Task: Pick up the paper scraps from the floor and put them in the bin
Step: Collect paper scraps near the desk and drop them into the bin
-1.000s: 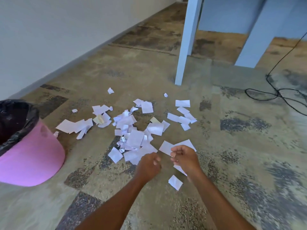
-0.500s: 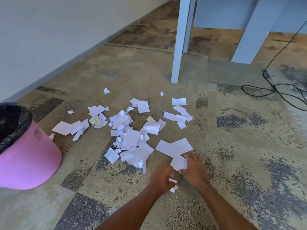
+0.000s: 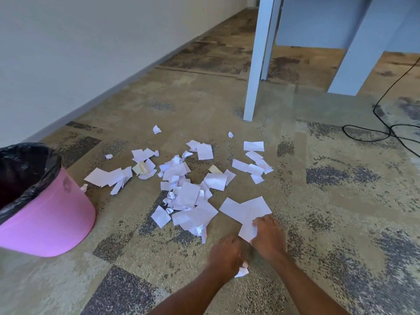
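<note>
- Head view: the right hand [image 3: 269, 237] is low over the floor, well to the right of the bin. Its fingers are curled over the edge of a white paper scrap [image 3: 247, 231] and grip it.
- The left hand [image 3: 225, 253] is just beside it, on the side nearer the bin. It is clenched round a small crumpled scrap [image 3: 242, 272], which pokes out below the fist.
- The scrap in the right hand meets a large flat sheet [image 3: 245, 208] lying on the floor just beyond the fingers. Whether the two only overlap or are one piece cannot be told.
- Between the hands and the bin, the main pile of scraps [image 3: 186, 194] is spread over the patterned floor [image 3: 341, 223]. Flat pieces are mixed with crumpled ones, and a few are pale yellow.
- Closer to the bin lies a loose group of flat pieces [image 3: 106, 177]. One tiny bit [image 3: 84, 187] sits just beside the bin's pink wall.
- On the side of the pile away from the bin lies another small cluster [image 3: 254, 167].
- The bin [image 3: 56, 223] stands at the left edge of the view, pink and lined with a black bag [image 3: 22, 169]. Its inside is too dark to make out.
- Beyond the scraps and well away from the bin stands a pale blue leg [image 3: 253, 64].
- Farther still from the bin, a black cable [image 3: 372, 133] loops on the floor.
- A white wall [image 3: 79, 53] runs behind the bin.
</note>
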A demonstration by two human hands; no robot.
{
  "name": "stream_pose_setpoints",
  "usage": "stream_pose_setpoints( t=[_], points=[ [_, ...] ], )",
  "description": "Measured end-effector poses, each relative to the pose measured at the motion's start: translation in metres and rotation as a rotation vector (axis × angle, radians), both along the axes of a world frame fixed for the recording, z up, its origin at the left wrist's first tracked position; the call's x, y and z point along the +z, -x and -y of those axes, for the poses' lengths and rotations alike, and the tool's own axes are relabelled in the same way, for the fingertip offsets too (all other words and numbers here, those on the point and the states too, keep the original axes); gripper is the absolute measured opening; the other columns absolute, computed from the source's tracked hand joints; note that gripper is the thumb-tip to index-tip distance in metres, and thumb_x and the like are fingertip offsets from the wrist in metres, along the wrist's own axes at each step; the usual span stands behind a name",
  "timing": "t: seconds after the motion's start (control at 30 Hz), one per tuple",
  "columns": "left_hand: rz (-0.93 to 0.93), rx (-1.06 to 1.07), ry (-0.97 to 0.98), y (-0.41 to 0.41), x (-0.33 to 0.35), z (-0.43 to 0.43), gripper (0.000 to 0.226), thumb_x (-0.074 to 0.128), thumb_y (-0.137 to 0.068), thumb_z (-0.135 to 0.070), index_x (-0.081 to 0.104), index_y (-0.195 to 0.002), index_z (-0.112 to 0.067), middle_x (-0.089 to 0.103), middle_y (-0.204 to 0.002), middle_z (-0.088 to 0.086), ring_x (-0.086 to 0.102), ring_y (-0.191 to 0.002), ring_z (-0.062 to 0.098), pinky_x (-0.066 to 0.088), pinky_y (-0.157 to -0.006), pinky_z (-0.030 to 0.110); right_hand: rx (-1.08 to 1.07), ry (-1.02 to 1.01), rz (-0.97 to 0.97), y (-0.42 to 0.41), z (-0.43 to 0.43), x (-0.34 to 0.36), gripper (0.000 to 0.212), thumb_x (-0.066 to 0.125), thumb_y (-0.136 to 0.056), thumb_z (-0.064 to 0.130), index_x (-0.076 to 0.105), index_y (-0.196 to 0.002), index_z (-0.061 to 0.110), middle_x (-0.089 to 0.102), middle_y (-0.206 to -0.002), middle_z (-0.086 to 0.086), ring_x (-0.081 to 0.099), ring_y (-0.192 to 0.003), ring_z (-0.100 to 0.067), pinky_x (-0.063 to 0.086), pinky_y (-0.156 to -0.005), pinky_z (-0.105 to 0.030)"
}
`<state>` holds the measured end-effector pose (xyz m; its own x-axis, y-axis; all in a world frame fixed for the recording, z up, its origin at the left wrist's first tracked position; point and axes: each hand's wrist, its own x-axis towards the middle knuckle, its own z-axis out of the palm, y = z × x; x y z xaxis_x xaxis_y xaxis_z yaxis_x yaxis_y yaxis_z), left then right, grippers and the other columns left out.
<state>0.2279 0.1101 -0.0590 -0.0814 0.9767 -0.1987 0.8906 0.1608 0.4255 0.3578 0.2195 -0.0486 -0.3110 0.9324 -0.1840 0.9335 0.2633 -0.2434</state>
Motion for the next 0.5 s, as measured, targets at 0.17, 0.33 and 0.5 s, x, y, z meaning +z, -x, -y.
stream_pose_setpoints(
  t=[0.17,0.33,0.5],
  points=[
    [0.262,0.095,-0.026,0.013,0.013,-0.006,0.009,0.063,-0.093,-0.018,0.054,-0.092,-0.018,0.052,-0.076,-0.007,0.051,-0.074,0.018,0.034,-0.062,0.031,-0.026,0.038,-0.081,0.002,-0.005,-0.009,0.062,0.079,-0.082,0.009,0.056,-0.139,0.019,0.053,-0.132,-0.005,0.045,-0.126,-0.026,0.049,-0.094,-0.035],
    [0.235,0.193,-0.108,0.045,0.036,-0.031,0.033,0.053,-0.085,0.007,0.049,-0.097,-0.024,0.06,-0.078,-0.006,0.058,-0.069,0.019,0.041,-0.055,0.036,-0.075,0.09,-0.168,0.006,-0.003,-0.008,0.046,0.073,-0.088,0.009,0.059,-0.13,0.021,0.06,-0.122,-0.005,0.058,-0.114,-0.026,0.052,-0.076,-0.036],
    [0.196,0.371,-0.127,0.087,0.048,-0.05,0.02,0.051,-0.098,0.003,0.058,-0.103,-0.016,0.075,-0.101,0.013,0.07,-0.092,0.034,0.052,-0.07,0.039,-0.123,0.124,-0.292,0.017,-0.002,-0.007,0.025,0.075,-0.088,0.026,0.065,-0.111,0.023,0.065,-0.107,-0.002,0.064,-0.09,-0.022,0.057,-0.073,-0.035]
  ],
)
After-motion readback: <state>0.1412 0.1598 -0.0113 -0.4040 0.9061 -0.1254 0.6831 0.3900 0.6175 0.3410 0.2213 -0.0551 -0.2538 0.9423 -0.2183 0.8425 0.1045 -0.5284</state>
